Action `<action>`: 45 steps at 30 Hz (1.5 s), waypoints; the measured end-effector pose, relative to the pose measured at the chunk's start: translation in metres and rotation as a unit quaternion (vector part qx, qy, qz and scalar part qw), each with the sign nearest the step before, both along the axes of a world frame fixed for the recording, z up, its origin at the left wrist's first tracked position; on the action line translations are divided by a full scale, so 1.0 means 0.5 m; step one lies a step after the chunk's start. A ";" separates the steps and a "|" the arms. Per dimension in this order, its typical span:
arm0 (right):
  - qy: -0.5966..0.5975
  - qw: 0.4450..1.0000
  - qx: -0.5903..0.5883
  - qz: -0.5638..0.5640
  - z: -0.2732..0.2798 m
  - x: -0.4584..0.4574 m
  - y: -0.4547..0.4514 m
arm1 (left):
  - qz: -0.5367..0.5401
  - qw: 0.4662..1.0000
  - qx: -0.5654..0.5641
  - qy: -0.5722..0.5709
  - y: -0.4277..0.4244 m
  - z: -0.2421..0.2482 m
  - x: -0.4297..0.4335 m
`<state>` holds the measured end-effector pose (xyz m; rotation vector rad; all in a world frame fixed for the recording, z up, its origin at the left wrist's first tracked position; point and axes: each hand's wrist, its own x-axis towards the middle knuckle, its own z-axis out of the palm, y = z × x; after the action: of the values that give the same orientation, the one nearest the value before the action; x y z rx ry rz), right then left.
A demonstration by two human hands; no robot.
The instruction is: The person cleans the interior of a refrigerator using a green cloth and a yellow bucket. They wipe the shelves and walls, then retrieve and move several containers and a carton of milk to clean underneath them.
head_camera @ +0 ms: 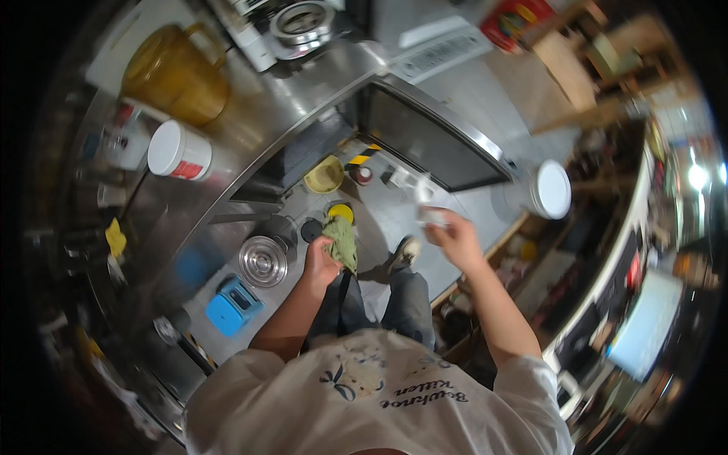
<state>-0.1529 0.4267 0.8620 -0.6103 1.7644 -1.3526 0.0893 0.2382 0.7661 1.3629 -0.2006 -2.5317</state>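
My left hand grips a crumpled green cloth in front of my legs. Just past the cloth a round yellow object shows near the floor. In my right hand, out to the right, is a small white item, too blurred to name. Beyond that hand stands an open steel-framed door with a dark inner panel, swung out from the steel counter.
White lidded tubs stand on the counter and by the door. An amber pitcher sits at upper left. On the floor are a blue stool, a pot with a steel lid and a yellow basin. Shelves line the right.
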 end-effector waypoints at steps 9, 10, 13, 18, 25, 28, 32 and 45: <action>0.251 0.958 0.091 0.109 -0.892 -0.087 -0.648 | 0.279 0.959 -0.042 0.034 -0.074 -0.523 0.007; 0.332 0.936 -0.002 0.118 -0.956 -0.092 -0.707 | 0.296 0.951 -0.056 0.068 -0.085 -0.575 0.006; 0.488 0.837 -0.174 0.177 -1.116 -0.097 -0.888 | 0.323 0.920 -0.143 0.171 -0.102 -0.718 0.019; 0.574 0.720 0.058 0.385 -1.320 -0.044 -1.057 | 0.390 0.888 -0.186 0.157 -0.088 -0.885 0.078; 0.551 0.774 0.206 0.234 -1.419 0.023 -1.176 | 0.374 0.791 -0.280 0.396 -0.126 -0.862 0.093; 0.577 0.767 0.173 0.220 -1.441 0.003 -1.211 | 0.378 0.855 -0.210 0.288 -0.142 -0.854 0.085; 0.605 0.748 0.160 0.219 -1.467 -0.031 -1.244 | 0.377 0.879 -0.143 0.254 -0.141 -0.901 0.109; 0.602 0.749 0.185 0.209 -1.412 0.036 -1.430 | 0.147 0.955 -0.113 -0.232 -0.182 -0.936 0.199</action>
<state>-0.1351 -0.2884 0.1562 -1.7615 2.5008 -0.1279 0.1887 0.1472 0.2983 1.7221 -0.3349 -1.8593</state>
